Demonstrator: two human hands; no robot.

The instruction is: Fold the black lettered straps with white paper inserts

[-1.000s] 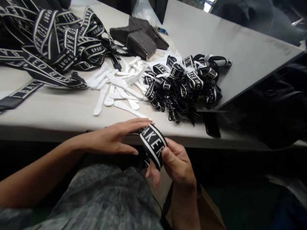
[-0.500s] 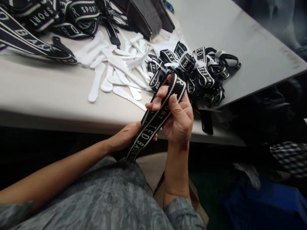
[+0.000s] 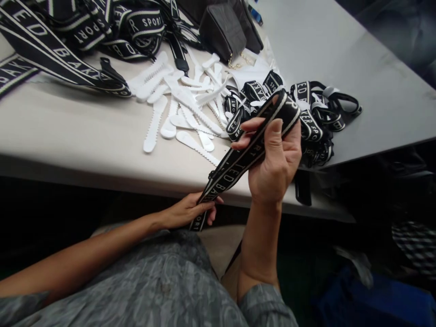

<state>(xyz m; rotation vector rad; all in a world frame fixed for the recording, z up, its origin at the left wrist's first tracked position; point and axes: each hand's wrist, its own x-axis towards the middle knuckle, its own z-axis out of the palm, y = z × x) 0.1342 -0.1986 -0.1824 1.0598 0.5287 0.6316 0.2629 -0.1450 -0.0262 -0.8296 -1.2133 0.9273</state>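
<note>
A black strap with white edge stripes and white lettering runs between my two hands. My right hand grips its upper end, where the strap bends over the fingers and the thumb presses on it. Lower down, near the table's front edge, my left hand is closed around the same strap. The strap's lower end drops toward my lap and is partly hidden. Just behind my right hand lies a heap of rolled black straps with white bands. White plastic strips with toothed edges are scattered left of it.
Loose lettered straps pile up at the table's left, one reaching toward the front. A dark bag with a gold chain stands at the back. A blue object lies behind it. The table has a front edge close to my body.
My right hand has moved right with the strap's bent end. My left hand has shifted slightly right and down, its fingers now wrapped over the strap. The view has turned a little left.
</note>
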